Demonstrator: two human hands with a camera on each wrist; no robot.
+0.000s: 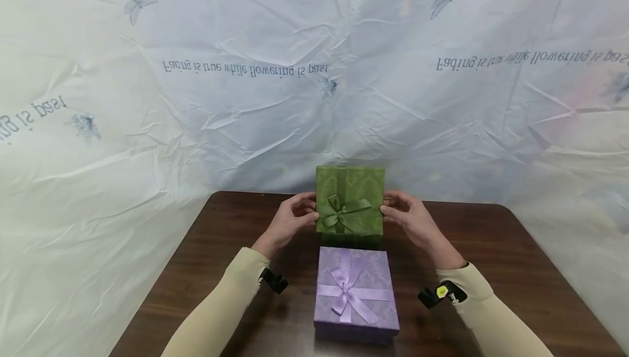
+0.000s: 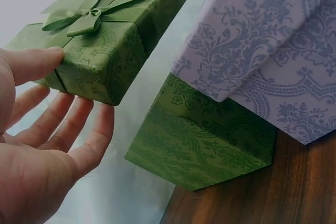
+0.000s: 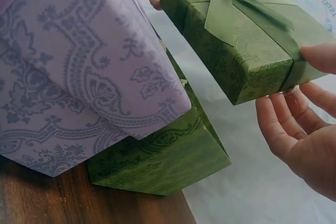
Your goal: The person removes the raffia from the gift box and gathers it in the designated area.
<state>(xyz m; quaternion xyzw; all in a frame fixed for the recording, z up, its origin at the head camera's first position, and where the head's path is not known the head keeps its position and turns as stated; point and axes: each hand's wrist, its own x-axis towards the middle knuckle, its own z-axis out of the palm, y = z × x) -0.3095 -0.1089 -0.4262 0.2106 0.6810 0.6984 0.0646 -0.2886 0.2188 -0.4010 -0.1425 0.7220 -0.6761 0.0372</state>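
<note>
A green gift-box lid (image 1: 361,179) with a green ribbon bow hangs in the air, held by both hands. My left hand (image 1: 287,220) grips its left edge, thumb (image 2: 37,64) on top and fingers underneath. On the opposite edge my right hand (image 1: 415,223) holds it the same way. Below the lid stands the green box base (image 2: 197,140), apart from it and resting on the table; the right wrist view shows its open rim. Nearer to me sits a purple gift box (image 1: 378,267), closed, with a lilac ribbon bow, untouched by either hand.
Everything stands on a dark brown wooden table (image 1: 196,269) with rounded far corners. A pale printed cloth (image 1: 275,111) hangs right behind the far edge and along both sides. In the wrist views, the purple box partly hides the green base.
</note>
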